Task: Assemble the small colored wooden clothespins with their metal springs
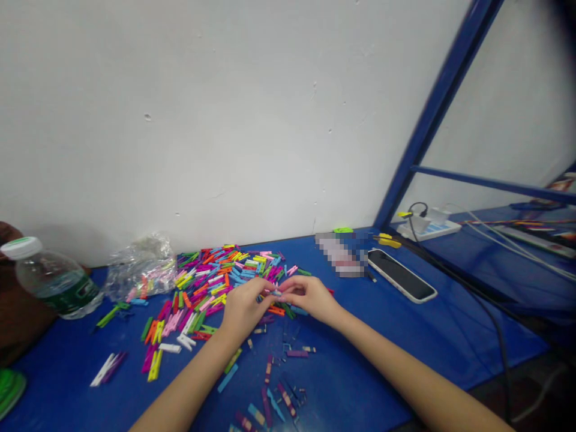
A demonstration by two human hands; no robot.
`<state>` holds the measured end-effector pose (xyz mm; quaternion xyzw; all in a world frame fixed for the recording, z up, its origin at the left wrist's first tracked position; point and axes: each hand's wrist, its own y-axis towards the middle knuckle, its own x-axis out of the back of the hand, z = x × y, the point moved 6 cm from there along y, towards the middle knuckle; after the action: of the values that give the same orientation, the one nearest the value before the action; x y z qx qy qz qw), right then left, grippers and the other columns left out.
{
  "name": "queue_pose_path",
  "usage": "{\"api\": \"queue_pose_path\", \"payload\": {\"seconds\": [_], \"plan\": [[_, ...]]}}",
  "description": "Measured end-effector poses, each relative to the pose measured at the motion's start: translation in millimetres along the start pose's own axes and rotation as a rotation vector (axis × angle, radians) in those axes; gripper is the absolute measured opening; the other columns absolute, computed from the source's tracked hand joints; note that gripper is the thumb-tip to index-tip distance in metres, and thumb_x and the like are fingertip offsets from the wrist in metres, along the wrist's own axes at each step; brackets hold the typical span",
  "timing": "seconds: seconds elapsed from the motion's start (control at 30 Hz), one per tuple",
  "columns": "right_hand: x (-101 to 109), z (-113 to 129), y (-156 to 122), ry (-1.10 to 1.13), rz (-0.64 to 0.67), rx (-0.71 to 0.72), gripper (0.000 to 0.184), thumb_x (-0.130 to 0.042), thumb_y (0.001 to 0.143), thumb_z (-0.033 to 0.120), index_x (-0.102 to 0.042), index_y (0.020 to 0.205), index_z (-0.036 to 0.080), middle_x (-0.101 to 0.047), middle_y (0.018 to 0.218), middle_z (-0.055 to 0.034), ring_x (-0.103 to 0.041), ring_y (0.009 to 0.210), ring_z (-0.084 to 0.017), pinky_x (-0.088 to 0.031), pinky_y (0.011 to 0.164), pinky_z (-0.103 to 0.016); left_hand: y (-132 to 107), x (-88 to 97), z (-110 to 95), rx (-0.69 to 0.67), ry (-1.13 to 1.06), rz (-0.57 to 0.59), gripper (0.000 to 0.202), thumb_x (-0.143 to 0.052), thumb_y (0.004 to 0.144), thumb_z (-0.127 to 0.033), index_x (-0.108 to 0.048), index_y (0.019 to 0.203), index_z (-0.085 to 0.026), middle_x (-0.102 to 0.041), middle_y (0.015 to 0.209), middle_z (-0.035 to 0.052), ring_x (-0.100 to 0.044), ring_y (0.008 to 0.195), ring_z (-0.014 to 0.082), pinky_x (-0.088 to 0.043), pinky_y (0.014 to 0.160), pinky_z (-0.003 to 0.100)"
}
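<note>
The left hand (245, 309) and right hand (310, 298) meet just above the middle of the frame, their fingertips pinched closed together on a small, pale clothespin piece (276, 293). Both grips are shut, but the fingers hide most of the piece, so its exact shape and colour are hard to make out. It is held just above the lower right edge of a dense heap of miniature wooden clothespins (216, 282), which are painted pink, orange, yellow, green, turquoise, magenta and white and lie crossed at all angles. The left hand is directly over the heap's edge, and the right reaches in from the lower right.

Below the hands, separate painted wooden halves (267, 408) and small metal springs (287, 342) lie scattered towards the bottom of the frame. All of this rests on a blue counter (360, 354). At the left, a crumpled clear plastic bag (141, 268) holding a few clothespins touches the heap, with a water bottle (56, 279) lying beside it. To the upper right are a pixelated, unreadable object (339, 255), a smartphone (400, 275) lying face up and a white power strip (427, 228) beyond a blue metal frame (432, 120).
</note>
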<state>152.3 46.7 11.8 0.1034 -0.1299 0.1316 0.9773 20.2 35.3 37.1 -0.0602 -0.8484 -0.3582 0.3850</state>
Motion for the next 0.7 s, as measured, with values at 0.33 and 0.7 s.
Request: {"api": "queue_pose_path", "payload": {"seconds": [0.33,0.7], "plan": [[-5,8,-2,0.114,0.153,-0.078,0.027,-0.062,0.064,0.038,-0.061,0.075,0.013,-0.056,0.057,0.0026,-0.049,0.050,-0.008,-0.036,0.046,-0.018,-1,4.4,-13,-0.113,-0.009,-0.063,0.006,-0.054,0.074,-0.022,-0.059,0.073,-0.018,-0.063,0.081,0.0041,-0.058,0.077,0.0150,-0.046,0.065,0.025],[1,1,1,0.139,0.104,-0.098,0.029,-0.063,0.062,0.039,-0.054,0.075,0.013,-0.054,0.055,0.0032,-0.047,0.046,-0.007,-0.035,0.043,-0.018,-1,1.0,-16,-0.175,0.069,-0.047,0.013,-0.052,0.076,-0.027,-0.061,0.084,-0.021,-0.065,0.085,0.0023,-0.060,0.075,0.0127,-0.046,0.066,0.022]]}}
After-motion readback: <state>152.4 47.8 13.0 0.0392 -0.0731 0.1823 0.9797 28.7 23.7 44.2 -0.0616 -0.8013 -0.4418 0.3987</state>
